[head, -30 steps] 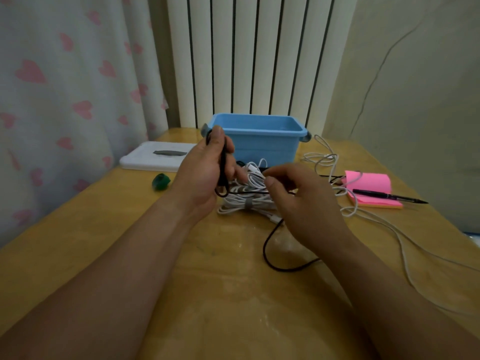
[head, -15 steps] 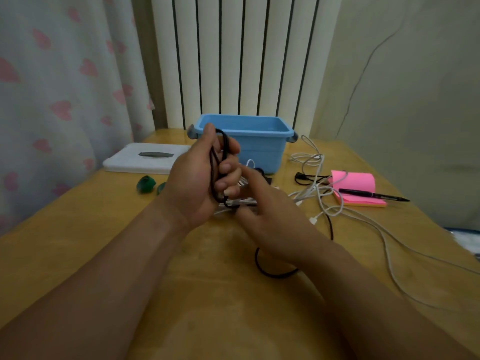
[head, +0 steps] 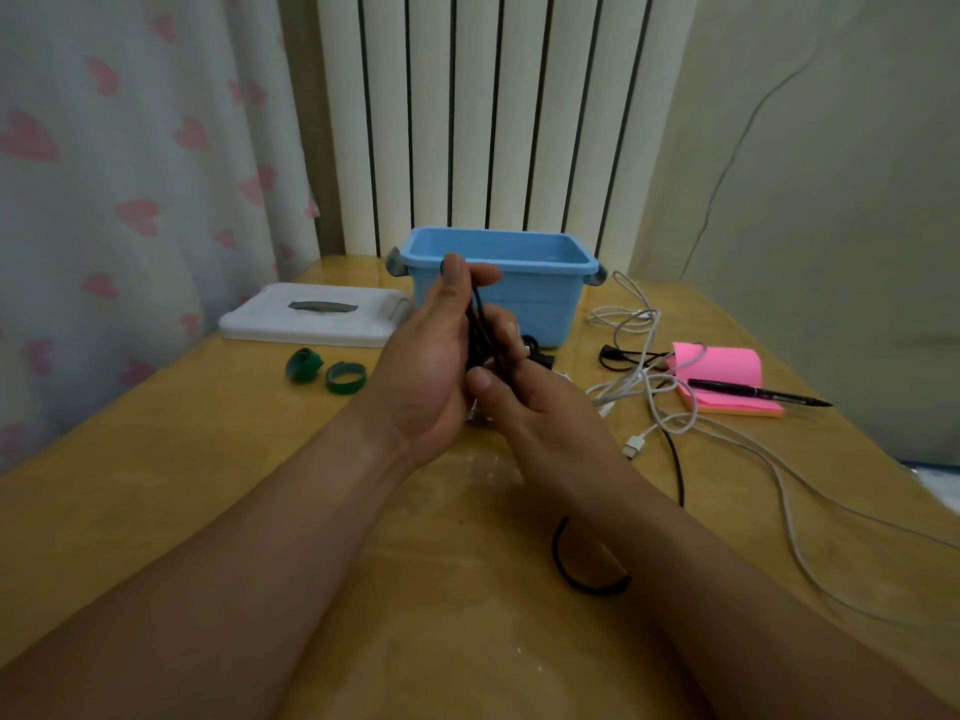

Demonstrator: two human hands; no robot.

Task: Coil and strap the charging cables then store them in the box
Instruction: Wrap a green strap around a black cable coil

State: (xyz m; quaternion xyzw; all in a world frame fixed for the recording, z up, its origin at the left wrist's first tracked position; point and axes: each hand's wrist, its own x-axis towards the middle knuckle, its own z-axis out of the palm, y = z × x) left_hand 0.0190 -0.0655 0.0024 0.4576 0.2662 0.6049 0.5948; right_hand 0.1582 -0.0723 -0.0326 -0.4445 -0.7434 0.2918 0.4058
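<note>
The left hand (head: 431, 356) stood upright over the middle of the tabletop (head: 208, 485), its fingers curled round loops of the black cable (head: 475, 324). The cable's loose end trailed under the right forearm toward the near edge. The right hand (head: 540, 413) lay just beneath, thumb against the left palm; its fingers were mostly hidden, so their grip could not be told. The blue box (head: 524, 298) sat at the far edge, a white lid (head: 311, 319) at the far left corner, two green straps (head: 324, 371) just before it. White cables (head: 639, 376) sprawled toward the right edge, over pink notes (head: 727, 366) with a pen (head: 753, 392).
</note>
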